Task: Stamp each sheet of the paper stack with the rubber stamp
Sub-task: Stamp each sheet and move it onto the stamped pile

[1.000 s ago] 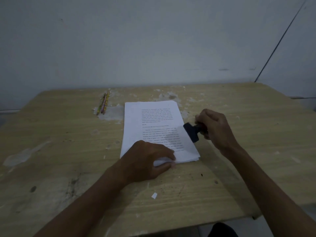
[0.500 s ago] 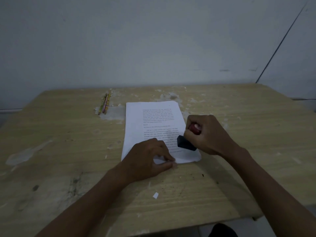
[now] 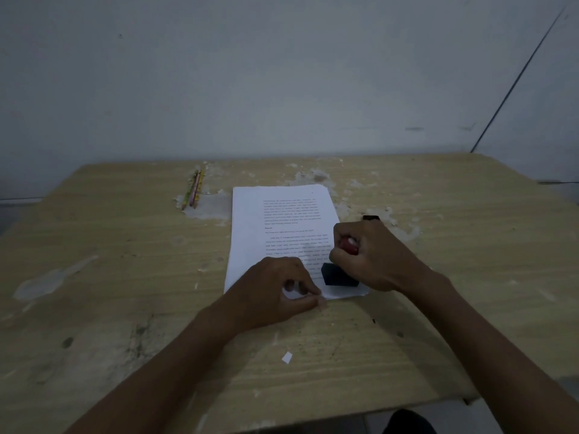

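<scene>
A stack of white printed paper (image 3: 279,220) lies in the middle of a worn wooden table (image 3: 125,277). My right hand (image 3: 372,258) grips the rubber stamp (image 3: 336,275) by its red handle, and the stamp's black base presses on the near right corner of the top sheet. My left hand (image 3: 275,292) rests on the near edge of the stack, thumb and fingers pinching the sheet's edge. A small black object (image 3: 371,218), maybe an ink pad, peeks out just beyond my right hand.
Two or three coloured pencils (image 3: 194,191) lie at the back left of the table. A small scrap of white paper (image 3: 287,358) lies near the front. A grey wall stands right behind the table's far edge.
My right hand swung the stamp from beside the stack's right edge over onto the sheet's near right corner and brought it down. My left hand stayed on the near edge.
</scene>
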